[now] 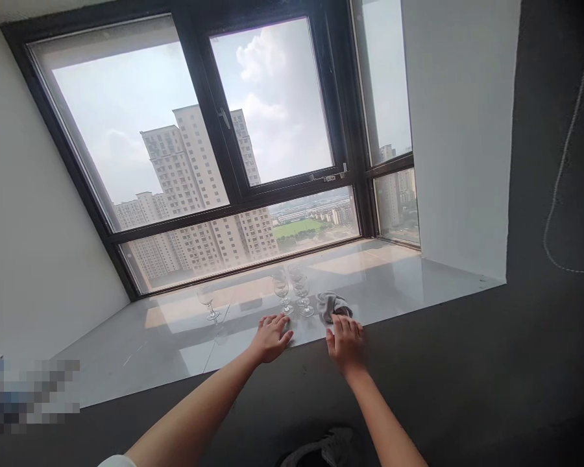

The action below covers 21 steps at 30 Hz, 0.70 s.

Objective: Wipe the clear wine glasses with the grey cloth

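My left hand [271, 337] lies flat with fingers spread on the front edge of a glossy white window sill [394, 285], just in front of a cluster of clear wine glasses [292, 292]. My right hand [345, 340] rests at the sill edge with fingers stretched out, its fingertips touching a crumpled grey cloth [331, 303]. One more wine glass [208, 302] stands alone to the left of the cluster. Neither hand holds anything.
A large black-framed window [224, 130] rises behind the sill, showing tall buildings outside. White walls close the sill at left and right. A dark grey wall [467, 376] drops below the sill. A shoe [321, 451] shows at the bottom.
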Tool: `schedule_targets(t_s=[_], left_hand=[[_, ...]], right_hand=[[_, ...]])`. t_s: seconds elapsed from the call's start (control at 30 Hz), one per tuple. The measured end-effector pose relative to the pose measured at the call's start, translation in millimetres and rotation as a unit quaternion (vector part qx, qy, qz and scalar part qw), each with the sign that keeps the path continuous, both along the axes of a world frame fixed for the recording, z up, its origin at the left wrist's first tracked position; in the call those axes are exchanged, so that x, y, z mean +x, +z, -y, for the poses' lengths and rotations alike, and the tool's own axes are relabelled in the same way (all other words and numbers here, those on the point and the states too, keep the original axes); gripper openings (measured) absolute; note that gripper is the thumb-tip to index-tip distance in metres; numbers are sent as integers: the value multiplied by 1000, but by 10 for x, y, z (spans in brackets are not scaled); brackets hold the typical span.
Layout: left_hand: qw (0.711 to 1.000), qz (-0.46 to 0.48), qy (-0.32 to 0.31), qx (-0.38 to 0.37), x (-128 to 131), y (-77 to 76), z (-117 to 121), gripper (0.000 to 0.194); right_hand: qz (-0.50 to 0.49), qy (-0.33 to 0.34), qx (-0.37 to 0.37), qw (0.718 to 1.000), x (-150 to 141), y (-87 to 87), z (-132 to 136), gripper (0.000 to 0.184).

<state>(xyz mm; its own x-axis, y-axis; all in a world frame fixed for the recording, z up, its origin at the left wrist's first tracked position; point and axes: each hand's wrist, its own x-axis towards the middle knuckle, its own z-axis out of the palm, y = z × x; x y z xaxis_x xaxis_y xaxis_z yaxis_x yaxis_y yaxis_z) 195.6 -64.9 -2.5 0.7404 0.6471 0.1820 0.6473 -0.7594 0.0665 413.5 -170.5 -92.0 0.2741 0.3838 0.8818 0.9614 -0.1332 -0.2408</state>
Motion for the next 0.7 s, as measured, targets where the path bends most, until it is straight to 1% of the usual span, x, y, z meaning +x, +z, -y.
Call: schedule_targets(t_s=[0.2, 0.37, 0.7], left_hand=[[1000, 2, 1, -5, 1, 19, 11, 56], [1000, -6, 4, -14, 1, 38, 20, 59], [1000, -1, 8, -5, 8, 7, -3, 57]], right_hand=[[4, -2, -1, 1000, 11, -17, -16, 35], [5, -3, -5, 1000, 0, 2, 6, 35], [5, -2, -2, 1000, 5, -9, -3, 34]])
